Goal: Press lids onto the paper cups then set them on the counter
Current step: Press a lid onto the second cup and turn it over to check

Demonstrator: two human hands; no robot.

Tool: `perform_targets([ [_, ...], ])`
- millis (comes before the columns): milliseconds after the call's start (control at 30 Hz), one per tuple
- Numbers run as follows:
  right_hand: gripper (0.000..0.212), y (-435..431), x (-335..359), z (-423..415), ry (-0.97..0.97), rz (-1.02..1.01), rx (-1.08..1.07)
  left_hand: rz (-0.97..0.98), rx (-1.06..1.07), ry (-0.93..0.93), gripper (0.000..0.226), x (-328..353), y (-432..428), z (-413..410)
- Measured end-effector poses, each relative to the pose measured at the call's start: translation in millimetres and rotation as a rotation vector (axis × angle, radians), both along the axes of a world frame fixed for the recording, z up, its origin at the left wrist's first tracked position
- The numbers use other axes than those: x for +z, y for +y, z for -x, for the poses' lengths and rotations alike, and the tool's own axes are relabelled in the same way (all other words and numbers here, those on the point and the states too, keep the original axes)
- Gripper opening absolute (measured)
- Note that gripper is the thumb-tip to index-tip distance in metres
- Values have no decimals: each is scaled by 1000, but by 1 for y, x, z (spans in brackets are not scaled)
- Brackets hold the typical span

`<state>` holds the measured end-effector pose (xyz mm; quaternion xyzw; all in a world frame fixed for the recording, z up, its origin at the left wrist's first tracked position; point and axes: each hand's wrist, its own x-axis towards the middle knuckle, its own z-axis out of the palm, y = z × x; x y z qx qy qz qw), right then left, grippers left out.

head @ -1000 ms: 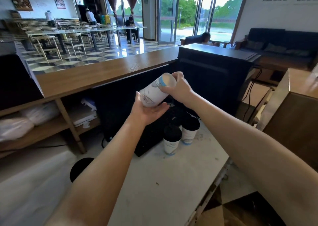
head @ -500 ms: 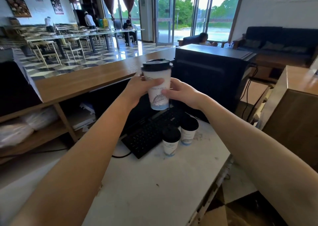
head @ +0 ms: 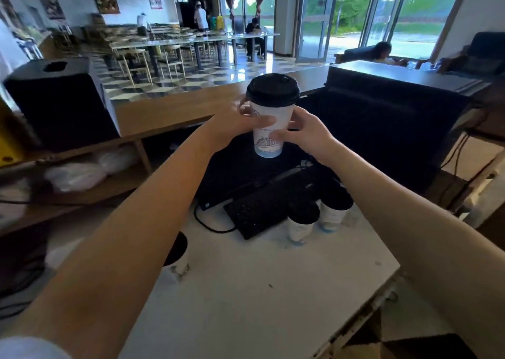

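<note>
Paper cup [head: 269, 137] with black lid [head: 272, 89] on, held upright in the air above the keyboard [head: 262, 208], left hand [head: 235, 121] grip wrapped round it from 9 o'clock, right hand [head: 306, 134] grip clasping it from 3 o'clock, two lidded cups [head: 302, 224] standing on the white worktop [head: 246, 290] at the keyboard's 3 o'clock.

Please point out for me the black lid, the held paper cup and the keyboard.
black lid [head: 272, 89]: head view, centre of its top.
held paper cup [head: 267, 147]: head view, printed wall near its base.
keyboard [head: 259, 213]: head view, middle of the keys.
</note>
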<state>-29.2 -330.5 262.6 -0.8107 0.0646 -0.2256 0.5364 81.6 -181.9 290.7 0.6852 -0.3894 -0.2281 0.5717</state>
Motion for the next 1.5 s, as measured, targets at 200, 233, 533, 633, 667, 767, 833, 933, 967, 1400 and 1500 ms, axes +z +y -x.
perform_targets([
  [200,54,66,-31,-40,37,-14,214,-98,297,-79,57,-21,85,4],
  [233,54,81,-37,-44,44,-22,263,-124,355,-83,55,-25,103,10],
  [533,56,209,-134,-20,189,-68,567,-124,692,36,63,-121,244,84],
  [633,65,232,-189,0,314,-87,663,-205,723,147,71,-177,266,107],
  [667,69,238,-207,4,346,-104,679,-219,719,191,72,-195,270,111],
  [767,72,246,-249,8,431,-136,646,-246,709,247,77,-238,275,114],
  [833,72,247,-266,7,445,-155,600,-245,701,264,77,-258,275,109],
  [933,70,248,-287,1,452,-172,522,-223,662,249,78,-280,273,98],
  [967,70,249,-291,-1,441,-170,503,-213,651,235,77,-284,274,95],
  [1400,75,254,-293,-6,471,-148,438,-232,537,173,82,-295,281,80],
  [1500,75,245,-278,-6,544,-57,462,-404,594,196,86,-287,279,82],
])
